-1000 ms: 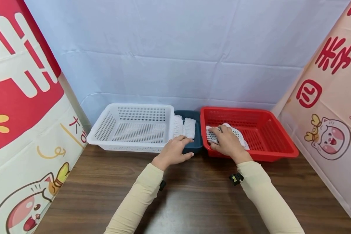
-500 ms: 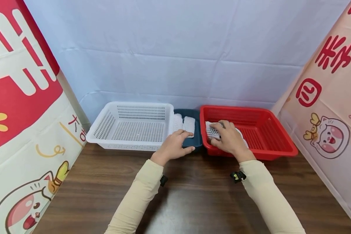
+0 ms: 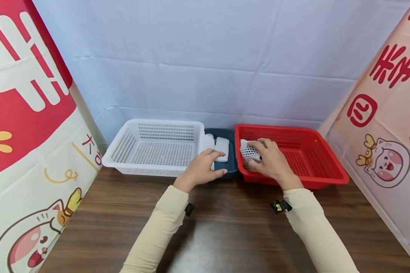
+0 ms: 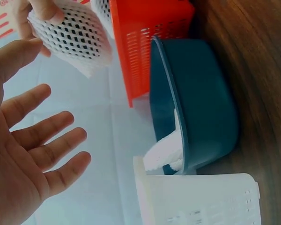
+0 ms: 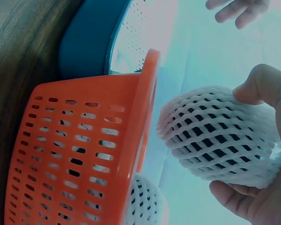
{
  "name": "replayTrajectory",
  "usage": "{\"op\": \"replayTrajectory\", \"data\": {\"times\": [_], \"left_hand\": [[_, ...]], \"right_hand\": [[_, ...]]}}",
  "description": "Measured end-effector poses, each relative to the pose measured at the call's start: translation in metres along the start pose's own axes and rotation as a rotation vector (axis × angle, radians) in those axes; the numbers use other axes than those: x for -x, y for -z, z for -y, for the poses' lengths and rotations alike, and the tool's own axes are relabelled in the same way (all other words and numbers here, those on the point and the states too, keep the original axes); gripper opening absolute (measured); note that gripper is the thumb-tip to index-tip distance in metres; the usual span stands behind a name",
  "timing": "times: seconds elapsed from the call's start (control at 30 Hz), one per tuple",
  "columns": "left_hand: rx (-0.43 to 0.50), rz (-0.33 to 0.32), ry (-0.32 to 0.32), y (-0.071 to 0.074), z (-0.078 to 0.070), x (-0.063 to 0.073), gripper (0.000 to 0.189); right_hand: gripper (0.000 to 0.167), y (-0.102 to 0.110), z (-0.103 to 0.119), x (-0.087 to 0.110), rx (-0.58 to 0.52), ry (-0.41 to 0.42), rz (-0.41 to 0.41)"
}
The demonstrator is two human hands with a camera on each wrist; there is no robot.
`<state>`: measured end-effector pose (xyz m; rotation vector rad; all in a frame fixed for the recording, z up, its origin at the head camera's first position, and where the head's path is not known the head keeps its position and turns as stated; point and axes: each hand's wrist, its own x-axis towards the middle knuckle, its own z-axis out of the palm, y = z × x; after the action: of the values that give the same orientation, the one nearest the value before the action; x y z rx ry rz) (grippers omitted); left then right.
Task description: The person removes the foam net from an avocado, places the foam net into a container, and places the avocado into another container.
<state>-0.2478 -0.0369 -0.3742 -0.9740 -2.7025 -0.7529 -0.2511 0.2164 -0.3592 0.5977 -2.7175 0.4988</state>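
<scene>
My right hand (image 3: 273, 161) pinches a white foam fruit net (image 5: 210, 136) between thumb and fingers, over the left end of the red basket (image 3: 314, 151). Something dark shows through its mesh. Below it, another foam net (image 5: 145, 201) shows beside the red basket's rim in the right wrist view. My left hand (image 3: 199, 168) hovers by the near edge of the dark blue bin (image 3: 232, 155), fingers spread and holding nothing in the left wrist view. Inside the bin lie two flattened white foam nets (image 3: 222, 149), one partly hidden by the white basket's edge.
A white slotted basket (image 3: 160, 153) stands left of the blue bin, its right rim overlapping the bin. All three containers stand in a row on the brown wooden table (image 3: 222, 235), before a pale cloth backdrop (image 3: 205, 68). Printed banners (image 3: 386, 159) flank both sides.
My right hand has drawn back slightly to the right and raised the foam net from the red basket; more of the net now shows. My left hand has barely moved.
</scene>
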Motion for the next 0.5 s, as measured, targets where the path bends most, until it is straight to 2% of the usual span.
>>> {"op": "replayTrajectory", "data": {"times": [0.23, 0.5], "left_hand": [[0.013, -0.035, -0.016, -0.005, 0.0, 0.005, 0.05], [0.094, -0.11, -0.012, -0.01, 0.002, 0.023, 0.049]], "right_hand": [[0.065, -0.003, 0.001, 0.006, -0.02, -0.002, 0.011], [0.058, -0.008, 0.004, 0.017, -0.102, 0.092, -0.114]]}}
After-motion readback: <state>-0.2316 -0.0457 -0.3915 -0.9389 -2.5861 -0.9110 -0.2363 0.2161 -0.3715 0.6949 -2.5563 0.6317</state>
